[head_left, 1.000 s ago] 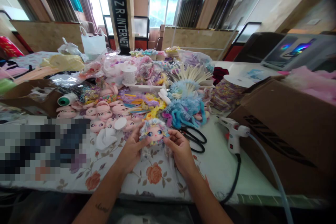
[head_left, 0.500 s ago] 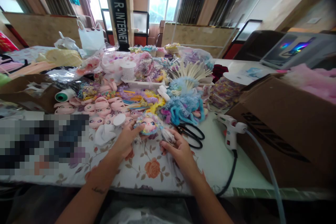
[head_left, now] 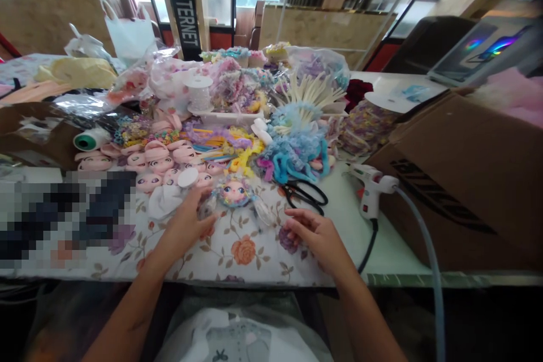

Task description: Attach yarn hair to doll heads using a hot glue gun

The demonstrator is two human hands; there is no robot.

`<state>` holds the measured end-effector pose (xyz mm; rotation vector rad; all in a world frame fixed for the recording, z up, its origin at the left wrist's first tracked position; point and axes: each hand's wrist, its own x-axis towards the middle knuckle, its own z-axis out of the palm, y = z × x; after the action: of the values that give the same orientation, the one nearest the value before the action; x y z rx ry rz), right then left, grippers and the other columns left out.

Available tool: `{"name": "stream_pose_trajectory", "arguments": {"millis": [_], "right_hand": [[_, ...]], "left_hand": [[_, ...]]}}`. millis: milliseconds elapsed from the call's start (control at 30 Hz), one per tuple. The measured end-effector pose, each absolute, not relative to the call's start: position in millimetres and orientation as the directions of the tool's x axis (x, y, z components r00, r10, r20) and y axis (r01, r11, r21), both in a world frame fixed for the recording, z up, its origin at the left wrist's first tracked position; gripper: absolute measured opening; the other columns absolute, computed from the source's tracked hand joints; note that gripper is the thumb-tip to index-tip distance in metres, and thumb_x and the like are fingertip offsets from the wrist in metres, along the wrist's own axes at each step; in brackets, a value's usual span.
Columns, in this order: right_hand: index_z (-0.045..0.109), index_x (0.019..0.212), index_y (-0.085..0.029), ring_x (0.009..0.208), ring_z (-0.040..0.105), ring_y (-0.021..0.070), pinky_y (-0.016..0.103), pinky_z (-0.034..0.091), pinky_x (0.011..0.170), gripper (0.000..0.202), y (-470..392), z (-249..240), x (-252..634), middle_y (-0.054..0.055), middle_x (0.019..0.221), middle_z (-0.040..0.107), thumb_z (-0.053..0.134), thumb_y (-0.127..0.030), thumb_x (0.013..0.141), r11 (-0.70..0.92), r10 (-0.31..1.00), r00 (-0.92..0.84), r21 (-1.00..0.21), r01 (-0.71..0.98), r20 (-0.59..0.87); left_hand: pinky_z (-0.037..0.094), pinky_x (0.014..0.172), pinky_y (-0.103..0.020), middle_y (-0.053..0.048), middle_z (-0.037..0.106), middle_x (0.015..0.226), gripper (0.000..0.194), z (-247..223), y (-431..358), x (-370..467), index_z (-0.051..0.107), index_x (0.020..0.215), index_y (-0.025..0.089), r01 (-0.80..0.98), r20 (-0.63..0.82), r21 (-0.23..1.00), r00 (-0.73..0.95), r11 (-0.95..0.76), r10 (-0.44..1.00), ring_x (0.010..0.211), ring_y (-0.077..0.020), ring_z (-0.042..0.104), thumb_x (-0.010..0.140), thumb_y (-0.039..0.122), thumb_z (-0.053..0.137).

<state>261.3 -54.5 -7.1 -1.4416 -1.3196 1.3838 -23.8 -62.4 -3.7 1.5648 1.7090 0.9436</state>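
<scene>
See the table [head_left: 394,243], with the box [head_left: 462,198] at right. Find the left hand [head_left: 190,215] and right hand [head_left: 320,235] slack, grip empty. Spot the glue gun [head_left: 371,192] beside the box; could get dragged by a snagged cord [head_left: 368,244]. Note the doll head [head_left: 234,190] face up between the hands, perhaps touching left fingertips; could slide if brushed in passing.

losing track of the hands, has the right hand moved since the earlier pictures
Yes, the right hand has moved right and nearer the person, judged against the printed orange rose.
</scene>
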Motion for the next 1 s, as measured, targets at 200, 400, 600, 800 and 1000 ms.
{"name": "stream_pose_trajectory", "arguments": {"millis": [200, 400, 600, 800, 1000], "right_hand": [[0.073, 0.088, -0.018, 0.059, 0.060, 0.0157, 0.027, 0.046, 0.055, 0.024, -48, -8, 241, 0.005, 0.077, 0.069, 0.064, -0.037, 0.078, 0.096, 0.981, -0.193, -0.920, 0.379, 0.023], [0.072, 0.090, -0.018, 0.066, 0.064, 0.0204, 0.031, 0.049, 0.061, 0.027, -47, -13, 250, 0.005, 0.075, 0.071, 0.060, -0.040, 0.082, 0.074, 0.995, -0.098, -0.897, 0.436, 0.035], [0.069, 0.096, -0.012, 0.093, 0.062, 0.0301, 0.044, 0.046, 0.087, 0.025, -23, -8, 297, 0.015, 0.096, 0.069, 0.054, -0.026, 0.083, 0.214, 0.926, -0.014, -0.492, 0.844, 0.378], [0.066, 0.106, -0.014, 0.095, 0.060, 0.0286, 0.038, 0.045, 0.083, 0.034, 6, -3, 297, 0.014, 0.103, 0.064, 0.062, -0.035, 0.080, 0.235, 0.971, -0.197, -0.372, 0.898, 0.136], [0.060, 0.085, -0.017, 0.078, 0.061, 0.0240, 0.029, 0.039, 0.064, 0.021, 12, 7, 295, 0.008, 0.083, 0.065, 0.061, -0.037, 0.080, 0.189, 0.980, -0.200, -0.313, 0.931, -0.005]], "left_hand": [[0.046, 0.067, -0.029, -0.005, 0.065, 0.086, 0.021, 2, -110, -46, 0.064, 0.094, 0.020, 0.593, -0.180, 0.792, 0.003, 0.143, 0.984, 0.075, -0.0202, 0.060, 0.079, 0.033, 0.058], [0.039, 0.060, -0.026, 0.000, 0.066, 0.072, 0.016, 24, -129, -41, 0.067, 0.078, 0.024, 0.668, -0.172, 0.738, 0.059, 0.089, 0.983, 0.064, -0.0174, 0.057, 0.081, 0.037, 0.058], [0.042, 0.068, -0.027, -0.002, 0.064, 0.077, 0.012, 4, -97, 35, 0.063, 0.074, 0.021, 0.639, 0.016, 0.746, 0.265, -0.188, 0.964, 0.073, -0.0172, 0.057, 0.083, 0.023, 0.054], [0.043, 0.072, -0.033, -0.004, 0.060, 0.083, 0.020, -16, -87, 74, 0.058, 0.078, 0.019, 0.854, 0.130, 0.501, 0.085, -0.140, 0.988, 0.084, -0.0239, 0.058, 0.074, 0.036, 0.069], [0.044, 0.072, -0.034, -0.005, 0.059, 0.083, 0.013, -18, -93, 79, 0.058, 0.081, 0.019, 0.894, 0.192, 0.430, 0.046, -0.126, 0.980, 0.083, -0.0238, 0.058, 0.081, 0.031, 0.061]]}}
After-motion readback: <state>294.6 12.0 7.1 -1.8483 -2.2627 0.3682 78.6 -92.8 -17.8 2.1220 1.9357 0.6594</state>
